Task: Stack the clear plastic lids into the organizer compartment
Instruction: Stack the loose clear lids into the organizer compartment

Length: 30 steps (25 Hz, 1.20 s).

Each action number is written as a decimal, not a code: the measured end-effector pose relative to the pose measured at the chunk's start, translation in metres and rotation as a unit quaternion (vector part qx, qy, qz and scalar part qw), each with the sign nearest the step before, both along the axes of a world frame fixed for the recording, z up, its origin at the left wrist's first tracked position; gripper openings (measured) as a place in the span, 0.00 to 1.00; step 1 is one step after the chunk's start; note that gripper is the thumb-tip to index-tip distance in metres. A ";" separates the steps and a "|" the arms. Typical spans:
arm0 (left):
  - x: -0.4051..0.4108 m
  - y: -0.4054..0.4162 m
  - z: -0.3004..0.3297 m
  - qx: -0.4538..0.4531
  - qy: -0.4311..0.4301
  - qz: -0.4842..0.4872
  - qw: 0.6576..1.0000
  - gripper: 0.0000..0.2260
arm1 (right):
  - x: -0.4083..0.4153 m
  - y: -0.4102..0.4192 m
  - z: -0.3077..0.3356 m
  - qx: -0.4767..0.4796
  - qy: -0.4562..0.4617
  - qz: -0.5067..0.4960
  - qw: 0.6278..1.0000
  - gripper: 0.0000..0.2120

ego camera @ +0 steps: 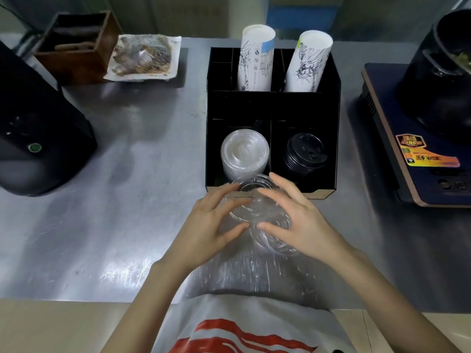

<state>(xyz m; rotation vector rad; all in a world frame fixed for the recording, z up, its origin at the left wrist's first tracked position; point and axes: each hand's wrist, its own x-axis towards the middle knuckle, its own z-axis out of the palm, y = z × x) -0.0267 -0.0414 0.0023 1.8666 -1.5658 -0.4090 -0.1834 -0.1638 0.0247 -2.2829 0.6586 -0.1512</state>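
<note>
A stack of clear plastic lids [257, 212] lies on its side between my hands, just in front of the black organizer [336, 103]. My left hand [211, 225] grips the stack from the left and my right hand [295, 220] from the right, fingers spread over it. A clear plastic sleeve [254, 273] trails from the stack toward me. Another pile of clear lids [245, 154] stands tilted in the organizer's front left compartment. Black lids [304, 154] fill the front right compartment.
Two stacks of printed paper cups [256, 59] [307, 63] stand in the organizer's rear compartments. A black machine [33, 128] sits at left, a wooden box [74, 44] and a wrapped food tray [142, 58] behind it. An induction cooker [397, 138] with a black pot [443, 72] is at right.
</note>
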 end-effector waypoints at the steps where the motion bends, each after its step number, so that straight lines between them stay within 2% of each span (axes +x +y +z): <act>1: 0.004 -0.003 0.003 -0.009 0.000 -0.004 1.000 0.17 | 0.003 -0.003 0.003 -0.003 -0.007 -0.002 1.000 0.28; 11: 0.044 -0.052 0.023 0.000 -0.045 0.014 0.999 0.21 | 0.051 -0.045 0.021 -0.058 0.011 -0.006 0.998 0.29; 22: 0.052 -0.073 -0.001 0.043 -0.069 0.029 0.996 0.21 | 0.075 -0.059 0.008 -0.067 0.069 -0.006 0.995 0.28; 30: 0.044 -0.073 -0.001 0.022 -0.096 0.081 0.992 0.27 | 0.071 -0.060 0.010 -0.100 0.037 -0.007 0.994 0.26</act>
